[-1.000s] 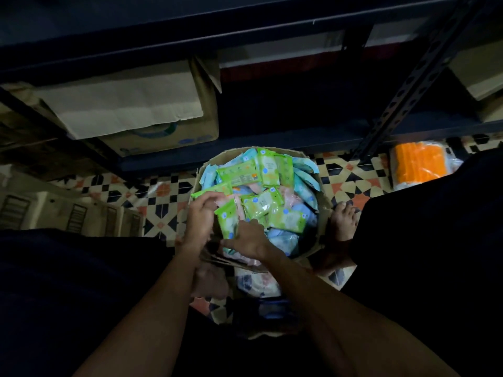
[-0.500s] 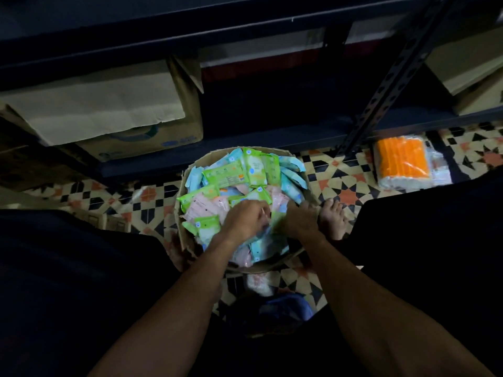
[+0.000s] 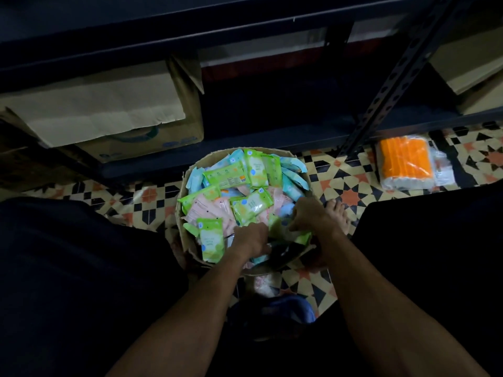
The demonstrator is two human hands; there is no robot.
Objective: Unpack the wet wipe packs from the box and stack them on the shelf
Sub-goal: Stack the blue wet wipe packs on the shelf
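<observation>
Both hands are down in the box [image 3: 190,251], at the side nearest the person. The left hand [image 3: 251,239] is knuckles-up with its fingers curled down into the packs [image 3: 253,205]. A green pack [image 3: 211,240] stands just beside it on the left, leaning on the box wall. The right hand [image 3: 310,216] sits by the box's right rim, fingers also curled and dug in over another green pack [image 3: 276,229]. Honestly can't tell if either hand actually has hold of a pack, since the fingertips are buried and it's pretty dark.

The box itself is round-ish cardboard, open on top, sitting on the tiled floor [image 3: 340,175] between the person's legs. It's full of loose packs in a jumble: green ones mostly on top, pink in the middle, blue around the far and right edges.

The shelf [image 3: 245,148] is right behind the box, and none of the packs are on it. A carton [image 3: 109,110] with open flaps sits on it to the left. An orange bundle [image 3: 405,161] in clear wrap lies on the floor to the right, well apart from the box. A bare foot [image 3: 337,213] is just beside the right hand.
</observation>
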